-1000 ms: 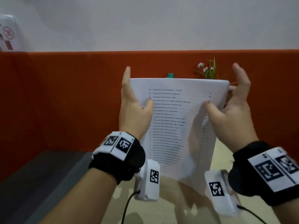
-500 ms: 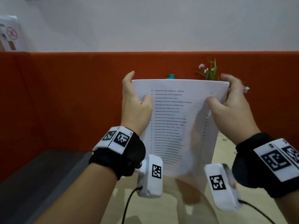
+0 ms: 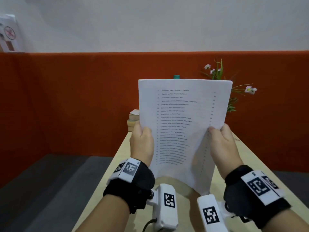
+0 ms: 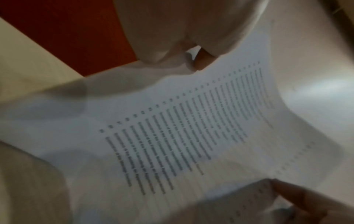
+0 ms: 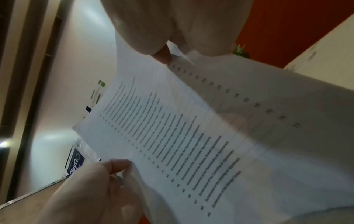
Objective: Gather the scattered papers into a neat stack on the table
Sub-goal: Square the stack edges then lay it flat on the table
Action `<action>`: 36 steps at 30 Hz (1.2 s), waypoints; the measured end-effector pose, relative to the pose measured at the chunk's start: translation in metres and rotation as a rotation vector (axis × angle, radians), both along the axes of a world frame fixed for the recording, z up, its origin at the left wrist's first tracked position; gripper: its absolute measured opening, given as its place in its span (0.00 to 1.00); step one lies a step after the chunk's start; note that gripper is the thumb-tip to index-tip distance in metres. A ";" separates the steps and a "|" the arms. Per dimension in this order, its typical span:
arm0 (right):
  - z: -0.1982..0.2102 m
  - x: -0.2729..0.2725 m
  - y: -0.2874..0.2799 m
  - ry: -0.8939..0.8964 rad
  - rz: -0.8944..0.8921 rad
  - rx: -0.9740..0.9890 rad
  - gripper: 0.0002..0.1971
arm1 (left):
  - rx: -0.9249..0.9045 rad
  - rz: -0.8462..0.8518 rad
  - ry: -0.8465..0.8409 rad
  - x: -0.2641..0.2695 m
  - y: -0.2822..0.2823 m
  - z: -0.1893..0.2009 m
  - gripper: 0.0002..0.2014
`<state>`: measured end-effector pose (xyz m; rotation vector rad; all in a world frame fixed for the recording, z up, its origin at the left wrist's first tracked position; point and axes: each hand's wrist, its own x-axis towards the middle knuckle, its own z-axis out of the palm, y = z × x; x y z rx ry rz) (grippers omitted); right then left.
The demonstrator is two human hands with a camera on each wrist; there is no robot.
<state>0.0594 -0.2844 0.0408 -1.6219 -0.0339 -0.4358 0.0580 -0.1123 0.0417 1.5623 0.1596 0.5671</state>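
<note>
Papers (image 3: 184,124) stand upright in the air above the pale table (image 3: 117,158), held as one bundle with printed lines of text facing the person. The left hand (image 3: 142,144) grips the bundle's left edge about halfway down, thumb on the front of the top sheet and the other fingers hidden behind. The right hand (image 3: 222,144) grips the right edge at much the same height, thumb likewise pressed on the front. In the right wrist view the right thumb (image 5: 162,56) pinches the sheet near a column of page numbers, and the left hand (image 5: 91,194) shows at the far edge with its thumb on the paper. The left wrist view is blurred, yet shows the papers (image 4: 172,136) bowed between the two grips. The bundle's lower edge hangs free above the table, curving toward the person; whether it touches the surface cannot be told.

Behind the papers stand a plant with small pink flowers (image 3: 217,72) and a low stack of books (image 3: 133,119), against an orange partition (image 3: 66,97). Black wrist straps with printed markers (image 3: 132,180) sit on both arms.
</note>
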 end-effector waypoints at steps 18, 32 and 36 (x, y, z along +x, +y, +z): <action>0.088 -0.011 -0.033 -0.181 0.073 -0.427 0.27 | 0.917 0.105 -0.425 -0.007 0.000 0.070 0.09; 0.003 -0.009 -0.057 -0.032 0.081 0.060 0.05 | -0.156 -0.122 0.048 -0.015 0.039 -0.001 0.25; -0.008 -0.012 -0.051 -0.102 0.022 0.089 0.06 | -0.021 -0.007 -0.083 -0.008 0.041 -0.006 0.07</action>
